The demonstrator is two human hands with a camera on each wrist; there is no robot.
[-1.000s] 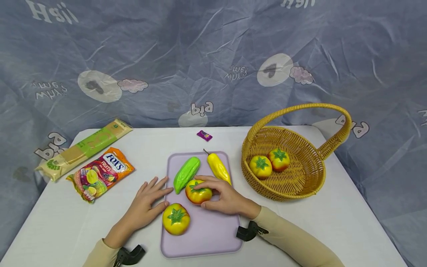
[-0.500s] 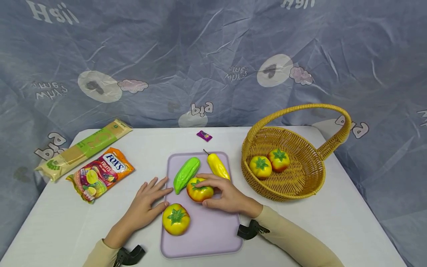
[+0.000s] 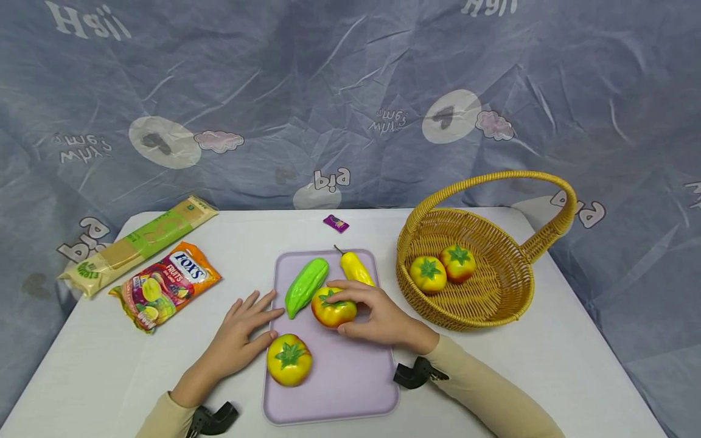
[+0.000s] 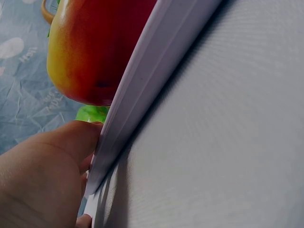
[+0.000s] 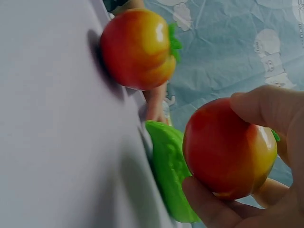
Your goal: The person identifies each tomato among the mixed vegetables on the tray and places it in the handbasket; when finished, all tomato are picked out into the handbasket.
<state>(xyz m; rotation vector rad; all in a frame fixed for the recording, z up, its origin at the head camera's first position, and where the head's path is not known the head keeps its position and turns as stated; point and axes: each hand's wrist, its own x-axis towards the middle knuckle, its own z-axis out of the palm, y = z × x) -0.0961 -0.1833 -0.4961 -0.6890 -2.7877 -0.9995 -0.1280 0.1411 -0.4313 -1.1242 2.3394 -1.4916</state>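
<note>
My right hand (image 3: 380,317) grips a red-and-yellow toy tomato (image 5: 225,149) between thumb and fingers. In the right wrist view that tomato hangs a little above the lilac tray (image 3: 345,392). Another toy tomato (image 3: 289,359) sits at the tray's left edge. Behind the held one lies a bumpy green vegetable (image 3: 306,287), perhaps a bitter gourd. A yellow chili pepper (image 3: 355,269) lies at the back right, partly hidden by my right hand. My left hand (image 3: 238,337) rests with spread fingers against the tray's left edge; its thumb is near the resting tomato.
A wicker basket (image 3: 487,310) with a tall handle stands right of the tray, holding two more toy tomatoes (image 3: 457,263). On the left lie a Fox's candy bag (image 3: 167,286) and a long tan-and-green packet (image 3: 142,243). A small purple wrapped candy (image 3: 336,223) lies behind the tray.
My right hand has shifted slightly to the right and away from me, carrying the toy tomato with it. The left hand has stayed in place.
</note>
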